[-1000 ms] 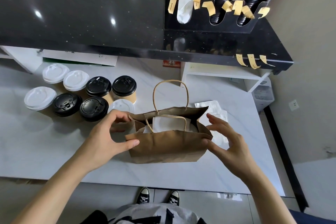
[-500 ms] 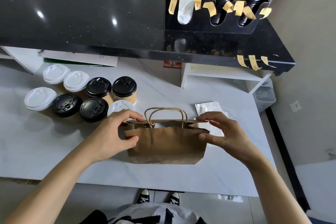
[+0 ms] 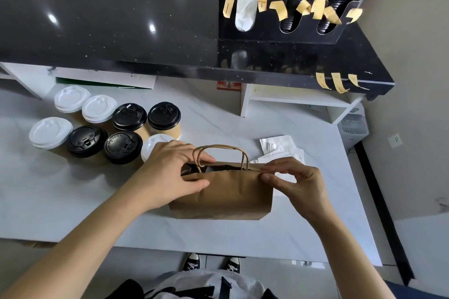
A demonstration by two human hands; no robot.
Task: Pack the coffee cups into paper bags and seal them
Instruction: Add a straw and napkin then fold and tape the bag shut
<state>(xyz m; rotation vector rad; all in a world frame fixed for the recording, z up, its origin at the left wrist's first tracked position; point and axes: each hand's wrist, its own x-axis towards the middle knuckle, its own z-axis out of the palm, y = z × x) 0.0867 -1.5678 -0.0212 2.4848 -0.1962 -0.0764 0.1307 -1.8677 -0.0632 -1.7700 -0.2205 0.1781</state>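
A brown paper bag [image 3: 230, 194] with twisted paper handles [image 3: 221, 153] stands on the white counter [image 3: 73, 201], its mouth nearly pressed together. My left hand [image 3: 170, 172] pinches the bag's top left corner between thumb and fingers. At the top right corner my right hand [image 3: 295, 181] pinches the rim the same way. Whatever is inside the bag is hidden. To the left stand several lidded coffee cups, some with black lids [image 3: 122, 147] and some with white lids [image 3: 49, 132]; one white-lidded cup [image 3: 151, 147] is partly behind my left hand.
White paper packets [image 3: 281, 148] lie behind the bag on the right. A black raised counter [image 3: 109, 19] runs across the back with a lid organizer [image 3: 286, 7] hung with yellow sticker strips [image 3: 318, 8]. More strips [image 3: 336, 82] hang from the counter's edge. The white counter ends near my shoes.
The bag's mouth, wide open a second ago with a white lid showing, has been pressed nearly flat. Both hands moved inward onto the top corners and the handles came together.
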